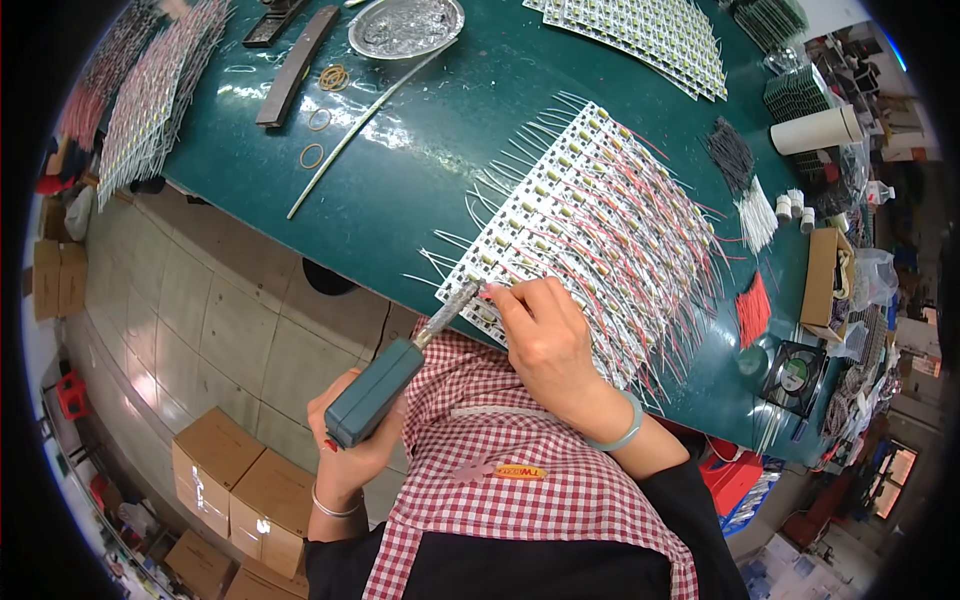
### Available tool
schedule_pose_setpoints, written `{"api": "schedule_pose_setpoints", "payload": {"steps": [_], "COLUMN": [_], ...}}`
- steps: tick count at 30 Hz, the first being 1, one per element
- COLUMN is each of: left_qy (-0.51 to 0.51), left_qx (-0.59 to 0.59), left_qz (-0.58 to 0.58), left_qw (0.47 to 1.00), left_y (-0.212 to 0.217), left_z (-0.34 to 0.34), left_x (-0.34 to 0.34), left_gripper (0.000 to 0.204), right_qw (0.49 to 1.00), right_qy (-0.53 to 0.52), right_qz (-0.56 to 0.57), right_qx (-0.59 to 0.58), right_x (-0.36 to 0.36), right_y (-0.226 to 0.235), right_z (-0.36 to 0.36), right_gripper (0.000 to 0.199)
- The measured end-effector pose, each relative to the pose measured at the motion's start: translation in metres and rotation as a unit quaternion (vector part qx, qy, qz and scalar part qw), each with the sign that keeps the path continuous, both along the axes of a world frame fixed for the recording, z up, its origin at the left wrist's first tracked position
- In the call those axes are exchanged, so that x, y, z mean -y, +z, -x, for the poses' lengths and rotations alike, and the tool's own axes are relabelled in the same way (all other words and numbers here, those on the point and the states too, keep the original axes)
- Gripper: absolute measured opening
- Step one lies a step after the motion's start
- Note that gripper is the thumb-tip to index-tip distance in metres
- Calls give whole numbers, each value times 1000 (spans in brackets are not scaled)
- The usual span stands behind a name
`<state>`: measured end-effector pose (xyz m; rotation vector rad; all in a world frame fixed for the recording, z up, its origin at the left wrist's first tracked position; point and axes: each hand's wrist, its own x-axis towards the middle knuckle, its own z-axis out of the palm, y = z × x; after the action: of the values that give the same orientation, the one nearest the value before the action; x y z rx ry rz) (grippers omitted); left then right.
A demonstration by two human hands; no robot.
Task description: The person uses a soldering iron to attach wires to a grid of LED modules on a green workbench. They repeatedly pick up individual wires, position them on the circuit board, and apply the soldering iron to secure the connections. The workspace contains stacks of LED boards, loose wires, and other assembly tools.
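My left hand [368, 455] is wrapped round the dark green handle of a soldering iron [376, 392]. Its metal barrel points up and to the right, with the tip at the near-left edge of a panel of small white circuit boards [512, 222]. Just right of that tip, my right hand [550, 345] is closed in a pinch over the panel; whatever sits between the fingertips is too small to make out. Rows of thin red and white wires [640, 240] stand off the boards, thickest toward the right. Bare-ended white wires stick out along the panel's left edge.
Loose black wires [732, 155], white wires [757, 215] and red wires [752, 308] lie right of the panel, near a cardboard box [822, 280]. A metal dish [405, 27], rubber bands [333, 78] and a thin stick [365, 122] lie at the far left. Cartons [265, 500] stand on the floor.
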<state>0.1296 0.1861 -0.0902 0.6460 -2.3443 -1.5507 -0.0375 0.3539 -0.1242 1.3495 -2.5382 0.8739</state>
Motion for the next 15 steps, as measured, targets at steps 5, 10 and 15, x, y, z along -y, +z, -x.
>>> {"api": "schedule_pose_setpoints", "payload": {"steps": [5,10,15], "left_qy": [72,100,99], "left_qx": [-7,0,1], "left_qz": [-65,-97,-107], "left_qw": [995,990,989], "left_y": [-4,-6,-9], "left_z": [-11,-15,-16], "left_x": [-2,-5,-6], "left_gripper": [23,24,25], "right_qw": [1000,1000,1000], "right_qy": [1,1,1], "right_qz": [-2,0,1], "right_qx": [5,6,7], "right_x": [0,0,1], "right_y": [1,1,3], "right_z": [0,-1,-1], "right_gripper": [24,24,25]}}
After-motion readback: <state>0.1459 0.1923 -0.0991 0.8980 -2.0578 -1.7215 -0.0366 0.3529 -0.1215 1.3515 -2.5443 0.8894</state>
